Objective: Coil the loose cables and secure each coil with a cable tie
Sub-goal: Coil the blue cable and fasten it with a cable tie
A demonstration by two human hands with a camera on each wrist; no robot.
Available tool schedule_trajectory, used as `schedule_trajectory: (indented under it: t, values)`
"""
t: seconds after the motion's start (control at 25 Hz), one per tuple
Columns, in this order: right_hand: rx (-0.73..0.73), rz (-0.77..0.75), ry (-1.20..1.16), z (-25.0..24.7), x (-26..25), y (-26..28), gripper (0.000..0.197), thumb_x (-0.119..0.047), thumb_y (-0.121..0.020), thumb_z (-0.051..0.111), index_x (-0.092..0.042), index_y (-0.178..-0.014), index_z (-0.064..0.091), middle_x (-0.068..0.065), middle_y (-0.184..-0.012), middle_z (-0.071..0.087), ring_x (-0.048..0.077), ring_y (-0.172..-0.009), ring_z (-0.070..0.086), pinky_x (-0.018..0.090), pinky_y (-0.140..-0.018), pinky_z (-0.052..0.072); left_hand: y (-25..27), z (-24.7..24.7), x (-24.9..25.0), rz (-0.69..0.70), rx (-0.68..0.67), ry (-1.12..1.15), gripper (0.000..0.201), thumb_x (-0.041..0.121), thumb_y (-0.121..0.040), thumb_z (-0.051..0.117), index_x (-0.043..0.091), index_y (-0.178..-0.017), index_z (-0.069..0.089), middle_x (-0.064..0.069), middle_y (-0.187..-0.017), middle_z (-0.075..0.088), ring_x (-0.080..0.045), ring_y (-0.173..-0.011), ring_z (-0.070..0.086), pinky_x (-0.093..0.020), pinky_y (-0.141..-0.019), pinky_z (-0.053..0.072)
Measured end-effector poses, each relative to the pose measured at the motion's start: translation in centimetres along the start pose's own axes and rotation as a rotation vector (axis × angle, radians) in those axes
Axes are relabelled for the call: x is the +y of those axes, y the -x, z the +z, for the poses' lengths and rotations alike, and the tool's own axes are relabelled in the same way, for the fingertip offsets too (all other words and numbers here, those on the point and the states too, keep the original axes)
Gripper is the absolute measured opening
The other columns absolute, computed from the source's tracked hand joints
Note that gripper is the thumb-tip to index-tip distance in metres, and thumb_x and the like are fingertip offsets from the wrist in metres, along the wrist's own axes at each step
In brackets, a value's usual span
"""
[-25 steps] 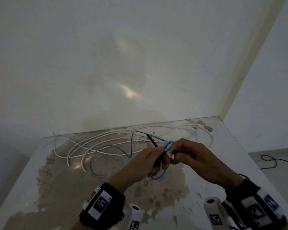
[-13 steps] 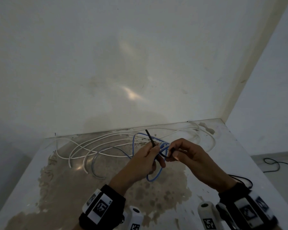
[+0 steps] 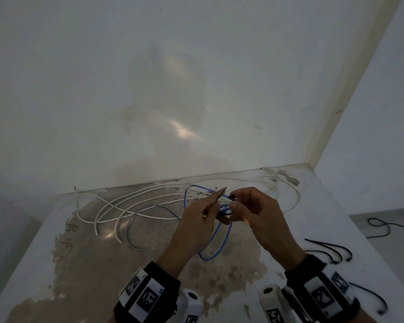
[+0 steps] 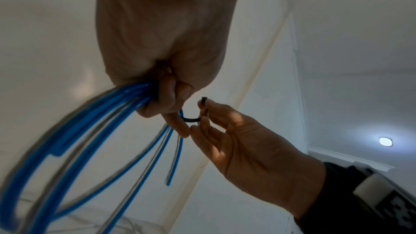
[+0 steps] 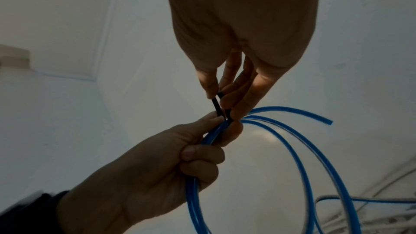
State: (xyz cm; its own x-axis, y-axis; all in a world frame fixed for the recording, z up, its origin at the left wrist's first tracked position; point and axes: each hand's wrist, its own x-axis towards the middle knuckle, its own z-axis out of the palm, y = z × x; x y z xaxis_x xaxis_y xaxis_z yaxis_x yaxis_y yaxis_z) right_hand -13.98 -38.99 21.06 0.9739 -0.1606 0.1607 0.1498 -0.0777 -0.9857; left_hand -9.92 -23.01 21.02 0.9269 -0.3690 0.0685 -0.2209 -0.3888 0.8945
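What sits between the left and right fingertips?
A short black cable tie loop bridges the left hand gripping the blue cable and the right hand; left wrist view.

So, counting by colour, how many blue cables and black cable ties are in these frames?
Blue cable: 1, coiled in the left hand.
Black cable tie at the coil: 1, pinched by the right hand.
Loose black cable ties on the table: apparently 3, overlapping, so not certain.
Total: 5.

Both hands met raised, wrists banded: the left hand (image 3: 197, 223) was curled tight, the right hand (image 3: 257, 213) pinched at its fingertips (image 5: 208, 86).
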Motion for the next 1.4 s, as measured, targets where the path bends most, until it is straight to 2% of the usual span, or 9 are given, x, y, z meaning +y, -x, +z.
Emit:
schedule_trajectory:
  t: [0.16,0.4,0.56,0.72,0.88,1.0,1.08,1.24,1.4]
  values:
    - [0.117,-0.044,-0.006,0.0,-0.4,0.2,0.013,-0.005,-0.092,0.064,-0.017,-0.097,0.067,0.009,-0.088,0.067,0.020,-0.069,0.069,0.029,-0.063,0.060,0.0,-0.1,0.0,-0.042,-0.002,0.030,0.033,0.019,-0.103,0.044,0.027,-0.131,0.060,0.007,-0.075,0.071,-0.001,-0.042,0.045,-0.019,-0.051,0.039]
    - [0.166,-0.146,0.031,0.5,-0.8,0.4,0.016,-0.005,-0.091,0.066,-0.020,-0.095,0.069,-0.001,-0.078,0.068,0.017,-0.061,0.066,0.021,-0.057,0.056,0.1,0.4,0.4,0.017,0.004,-0.178,0.028,0.021,-0.102,0.045,0.022,-0.121,0.066,0.008,-0.087,0.069,0.001,-0.074,0.063,-0.004,-0.064,0.043]
    - [0.121,-0.189,0.116,0.5,-0.5,0.4,0.017,-0.004,-0.093,0.063,-0.019,-0.095,0.071,-0.005,-0.081,0.072,0.007,-0.067,0.068,0.015,-0.058,0.054,0.4,0.8,0.3,0.104,-0.007,-0.273,0.027,0.019,-0.101,0.044,0.016,-0.112,0.069,0.005,-0.087,0.065,-0.002,-0.070,0.060,-0.007,-0.066,0.045]
    - [0.114,-0.171,0.106,0.4,-0.2,0.4,0.020,-0.003,-0.093,0.062,-0.021,-0.094,0.071,-0.005,-0.081,0.074,0.009,-0.074,0.072,0.018,-0.063,0.058,0.5,0.8,0.2,0.098,0.012,-0.282,0.026,0.018,-0.100,0.044,0.016,-0.106,0.070,0.005,-0.082,0.065,-0.007,-0.070,0.061,-0.020,-0.068,0.052]
    - [0.145,-0.123,-0.045,0.1,-0.5,0.4,0.020,0.000,-0.093,0.061,-0.016,-0.093,0.072,-0.004,-0.075,0.075,0.013,-0.068,0.073,0.022,-0.065,0.059,0.7,0.9,0.8,0.115,0.050,-0.276,0.028,0.016,-0.100,0.045,0.014,-0.114,0.070,-0.003,-0.092,0.071,-0.014,-0.075,0.065,-0.033,-0.074,0.055]
    - [0.144,-0.093,-0.091,0.0,-0.4,0.4,0.019,0.001,-0.093,0.061,-0.014,-0.093,0.072,-0.001,-0.075,0.075,0.016,-0.066,0.072,0.024,-0.065,0.059,0.9,0.9,1.3,0.149,0.064,-0.310,0.028,0.015,-0.099,0.046,0.011,-0.116,0.069,-0.007,-0.095,0.072,-0.015,-0.071,0.060,-0.028,-0.073,0.053]
    - [0.146,-0.080,-0.101,-0.1,-0.3,0.4,0.017,0.000,-0.093,0.061,-0.012,-0.093,0.072,0.000,-0.075,0.075,0.017,-0.066,0.071,0.025,-0.065,0.059,1.0,0.9,1.4,0.166,0.054,-0.364,0.028,0.014,-0.099,0.045,0.010,-0.114,0.070,-0.008,-0.092,0.072,-0.012,-0.066,0.051,-0.021,-0.068,0.044]
    - [0.160,-0.083,-0.109,-0.2,-0.3,0.6,0.015,-0.001,-0.094,0.059,-0.009,-0.096,0.072,0.006,-0.074,0.073,0.019,-0.067,0.071,0.024,-0.066,0.059,0.8,0.9,1.5,0.153,0.048,-0.397,0.029,0.016,-0.100,0.044,0.012,-0.112,0.070,-0.008,-0.091,0.071,-0.015,-0.069,0.055,-0.028,-0.069,0.048]
    - [0.156,-0.066,-0.121,-0.4,-0.3,0.6,0.015,-0.001,-0.094,0.059,-0.009,-0.095,0.072,0.007,-0.073,0.073,0.020,-0.067,0.070,0.024,-0.066,0.059,0.7,0.9,1.6,0.178,0.049,-0.421,0.028,0.015,-0.099,0.045,0.010,-0.108,0.071,-0.008,-0.088,0.071,-0.010,-0.061,0.047,-0.014,-0.061,0.037]
